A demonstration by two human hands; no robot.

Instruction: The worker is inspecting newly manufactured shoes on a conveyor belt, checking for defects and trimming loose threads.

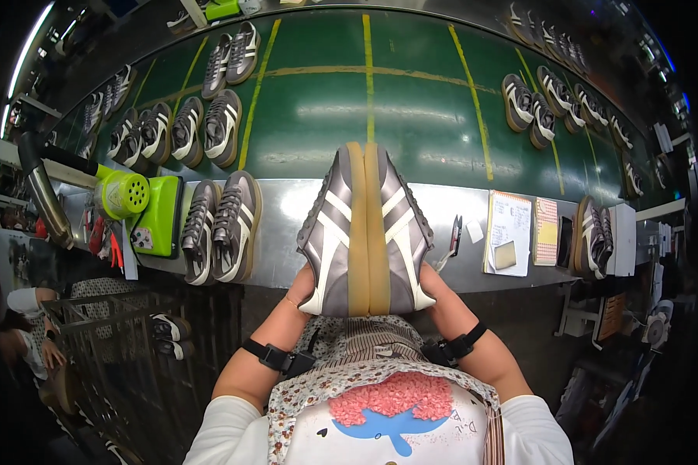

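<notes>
Two grey sneakers with white stripes are held up in front of me, their tan gum soles pressed together and toes pointing away. The left sneaker (335,240) is in my left hand (302,285), which grips it near the heel. My right hand (430,280) holds the right sneaker (400,240) in the same place. Most of my fingers are hidden behind the shoes. Just beyond my right hand, a small dark tool (456,235) lies on the metal ledge.
A metal ledge (287,209) borders the green belt (318,116) with yellow lines. On the ledge are another sneaker pair (237,225), a lime-green machine (157,217), a notebook (508,225) and, far right, more sneakers (592,240). Several sneakers (222,128) stand on the belt. Another person's hand (53,354) shows at lower left.
</notes>
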